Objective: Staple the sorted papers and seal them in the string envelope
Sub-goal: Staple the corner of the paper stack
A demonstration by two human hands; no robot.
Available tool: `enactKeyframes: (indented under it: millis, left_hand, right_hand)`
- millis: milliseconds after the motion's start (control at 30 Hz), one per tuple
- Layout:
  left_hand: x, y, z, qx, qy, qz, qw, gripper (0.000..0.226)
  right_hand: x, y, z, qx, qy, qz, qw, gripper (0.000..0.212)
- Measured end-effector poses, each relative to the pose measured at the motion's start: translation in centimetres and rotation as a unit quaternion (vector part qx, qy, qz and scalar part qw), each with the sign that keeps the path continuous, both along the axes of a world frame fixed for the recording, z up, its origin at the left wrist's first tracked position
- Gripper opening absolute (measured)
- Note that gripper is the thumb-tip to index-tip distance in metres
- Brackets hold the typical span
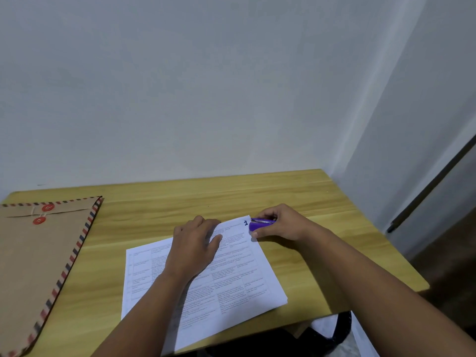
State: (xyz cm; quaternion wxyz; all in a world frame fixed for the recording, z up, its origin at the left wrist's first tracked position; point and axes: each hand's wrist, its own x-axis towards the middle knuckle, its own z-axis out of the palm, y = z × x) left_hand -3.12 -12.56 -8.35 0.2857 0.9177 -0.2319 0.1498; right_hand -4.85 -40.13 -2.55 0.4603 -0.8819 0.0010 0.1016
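Observation:
A stack of white printed papers (231,279) lies tilted on the wooden table (309,202), with a blue "1" written at its top right corner. My left hand (194,243) rests flat on the upper part of the stack, fingers spread. My right hand (280,222) grips a small purple stapler (261,224) whose mouth sits over the papers' top right corner. The brown string envelope (38,258), with red and blue striped edges and two red button discs, lies at the left side of the table, its flap closed.
A pale wall stands close behind the table's far edge. The table's right edge and near right corner drop off beside my right forearm. A dark round object and something white show below the table's near edge.

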Motion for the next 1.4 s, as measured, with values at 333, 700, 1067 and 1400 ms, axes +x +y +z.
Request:
enactKeyframes:
  millis: [333, 700, 1067, 1400]
  left_hand:
    - [-0.1, 0.0, 0.1, -0.005, -0.01, -0.014, 1.0, 0.03]
    - [-0.5, 0.0, 0.5, -0.043, -0.019, -0.024, 0.999, 0.026]
    - [-0.4, 0.0, 0.1, -0.026, -0.025, -0.033, 0.999, 0.024]
    - [-0.4, 0.0, 0.3, -0.022, -0.017, -0.037, 0.999, 0.024]
  right_hand:
    - [1.2, 0.6, 0.2, 0.011, 0.008, 0.012, 1.0, 0.043]
    - [0.8, -0.6, 2.1, -0.047, 0.101, 0.035, 0.993, 0.035]
    - [-0.2, 0.0, 0.7, 0.252, 0.114, -0.043, 0.96, 0.046]
    - [-1.1, -0.3, 0.9, 0.273, 0.094, -0.067, 0.955, 0.04]
